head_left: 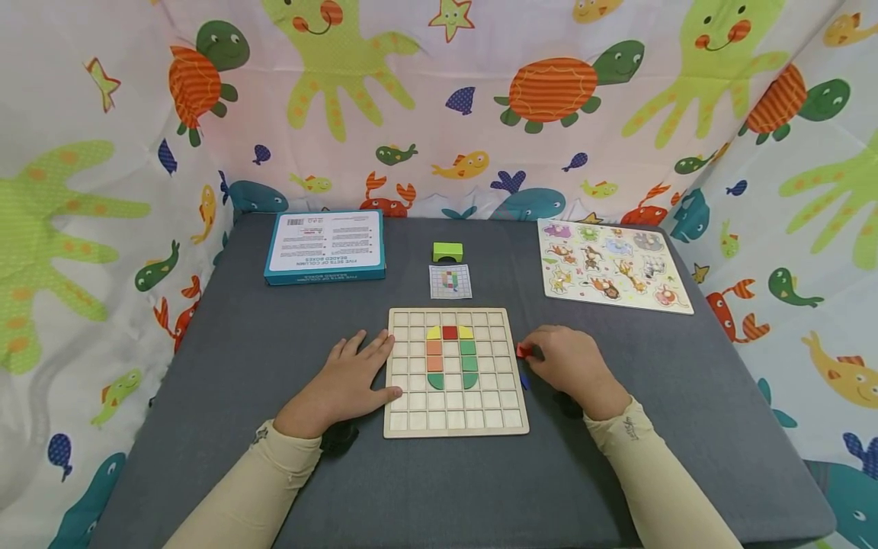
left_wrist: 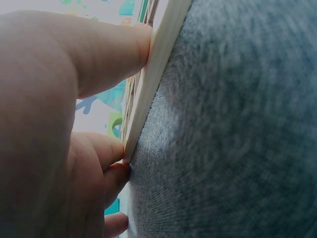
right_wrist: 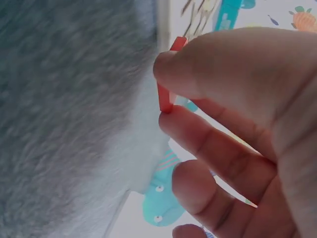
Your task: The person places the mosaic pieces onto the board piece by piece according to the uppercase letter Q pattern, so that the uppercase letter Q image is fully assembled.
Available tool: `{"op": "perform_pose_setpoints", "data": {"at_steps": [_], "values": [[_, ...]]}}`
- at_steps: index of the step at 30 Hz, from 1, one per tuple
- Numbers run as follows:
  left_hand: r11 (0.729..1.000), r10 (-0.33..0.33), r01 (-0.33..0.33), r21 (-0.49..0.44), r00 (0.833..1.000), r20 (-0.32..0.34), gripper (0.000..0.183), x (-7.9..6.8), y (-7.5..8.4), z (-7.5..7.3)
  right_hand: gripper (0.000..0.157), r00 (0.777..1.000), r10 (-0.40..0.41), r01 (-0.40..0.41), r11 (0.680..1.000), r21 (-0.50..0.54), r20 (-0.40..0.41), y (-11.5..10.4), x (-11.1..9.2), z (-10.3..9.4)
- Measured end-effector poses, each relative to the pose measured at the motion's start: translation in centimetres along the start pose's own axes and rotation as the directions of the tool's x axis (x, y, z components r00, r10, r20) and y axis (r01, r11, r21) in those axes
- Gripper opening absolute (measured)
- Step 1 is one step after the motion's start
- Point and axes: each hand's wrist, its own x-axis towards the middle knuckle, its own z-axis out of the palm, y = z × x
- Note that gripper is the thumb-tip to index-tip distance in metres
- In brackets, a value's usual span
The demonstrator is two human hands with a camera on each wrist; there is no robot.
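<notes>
A wooden grid board (head_left: 414, 419) lies on the table, with yellow, red, orange and green tiles set in its squares as a ring. My left hand (head_left: 350, 385) rests at the board's left edge, fingers spread; in the left wrist view the thumb (left_wrist: 119, 54) touches the rim. Just off the board's right side, my right hand (head_left: 569, 362) pinches a red tile (right_wrist: 165, 94) between thumb and forefinger. A small blue piece (head_left: 524, 380) is beside the board's right edge, below that hand.
Behind the board lie a pattern card (head_left: 439, 288) and a green arch block (head_left: 448, 251). A blue-edged box (head_left: 325, 240) sits at the back left. An animal puzzle board (head_left: 613, 267) lies at the back right. Printed cloth (head_left: 425, 91) hangs along the table's back.
</notes>
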Motion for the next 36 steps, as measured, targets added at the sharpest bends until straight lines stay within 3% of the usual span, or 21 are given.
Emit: {"op": "perform_pose_setpoints", "data": {"at_steps": [6,14,25,36], "values": [[1.0,0.0,0.0,0.0,1.0,-0.005,0.097,0.0,-0.2,0.1,0.016,0.997,-0.056,0.058,0.998,0.034,-0.046,-1.7,0.3,-0.4],[1.0,0.002,-0.002,0.007,1.0,-0.01,0.097,0.0,-0.3,0.2,0.016,0.987,-0.156,0.157,0.986,0.061,-0.026,-4.9,0.8,-0.8],[1.0,0.001,-0.001,0.003,1.0,0.001,0.096,0.1,-0.5,0.3,0.015,0.948,-0.312,0.317,0.944,0.089,-0.068,-7.7,1.7,0.7],[1.0,-0.015,0.015,0.016,1.0,0.008,0.096,0.2,-0.2,0.2,0.014,0.948,-0.318,0.315,0.944,0.102,0.021,-9.0,2.0,2.0]]}}
